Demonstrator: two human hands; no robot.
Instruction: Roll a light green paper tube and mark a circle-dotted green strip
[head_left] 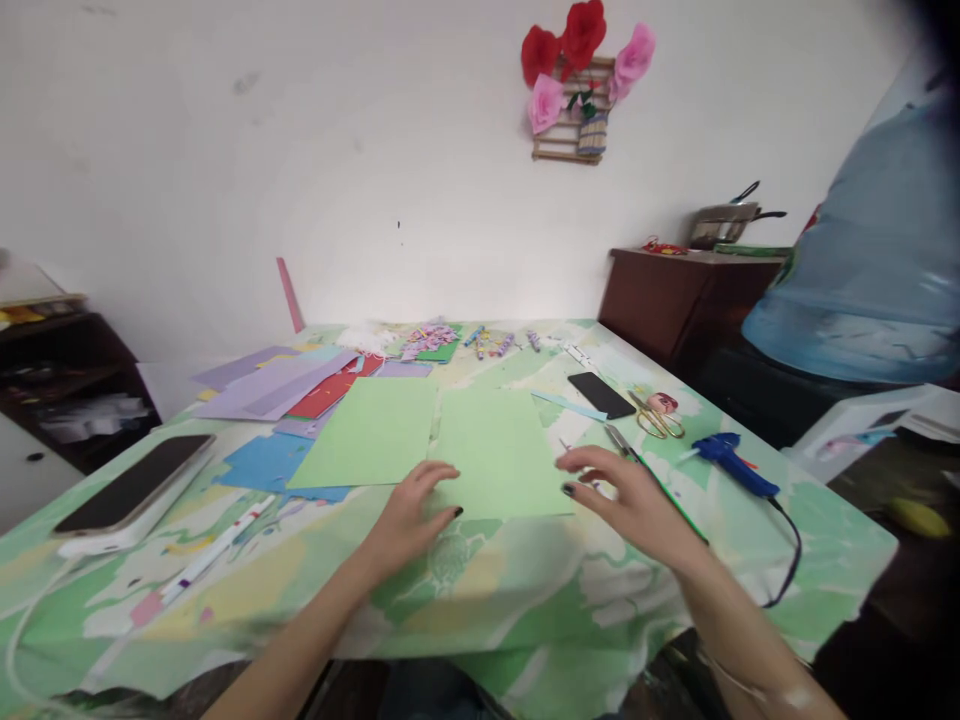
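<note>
Two light green paper sheets lie side by side in front of me, a left sheet (367,435) and a right sheet (495,450), with a narrow gap between them. My left hand (415,505) is at the lower left corner of the right sheet, thumb and fingers apart, holding nothing. Beside that sheet's right edge, my right hand (619,495) has its thumb and fingers spread, also with nothing between them. Whether either hand touches the paper is hard to tell. Close to the right hand lie a slim green-edged tool (667,490) and gold-handled scissors (660,424).
A blue glue gun (735,462) with a cord lies at the right. A black phone (600,395) is farther back. Coloured paper (277,385) is piled at the left, near another phone (142,480) on a white block and a white pen (217,550). Paper scraps (431,340) sit at the back.
</note>
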